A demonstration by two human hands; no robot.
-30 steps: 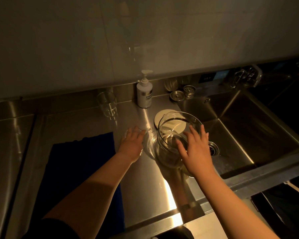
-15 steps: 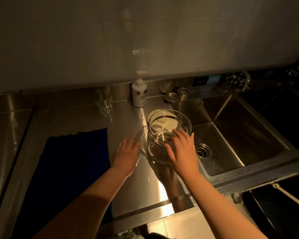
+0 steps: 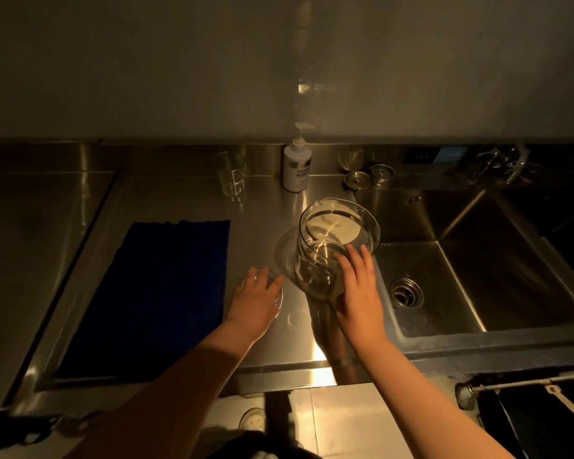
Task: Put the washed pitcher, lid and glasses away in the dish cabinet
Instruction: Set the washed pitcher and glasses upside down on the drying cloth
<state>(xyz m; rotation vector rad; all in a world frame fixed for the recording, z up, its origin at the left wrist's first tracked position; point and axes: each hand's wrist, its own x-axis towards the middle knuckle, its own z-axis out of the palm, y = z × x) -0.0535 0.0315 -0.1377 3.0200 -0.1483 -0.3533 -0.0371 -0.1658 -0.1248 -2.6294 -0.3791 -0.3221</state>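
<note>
Behind pitcher (image 3: pixel 337 246): soap bottle (image 3: pixel 296 168), strainers (image 3: pixel 368 176).

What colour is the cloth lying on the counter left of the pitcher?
Dark blue, plain. The cloth shows clearly in the head view.

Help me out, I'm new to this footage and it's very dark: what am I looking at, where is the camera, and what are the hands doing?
No machine here: a person wears a camera on the head, looking down at their own arms over a steel counter. The right hand lies with straight fingers against a clear glass pitcher. The left hand rests on a low glass beside it; the grip is unclear. A pale round lid shows through the pitcher. Also there: a blue cloth, a taller glass, a soap pump bottle, and the sink on the right.
</note>
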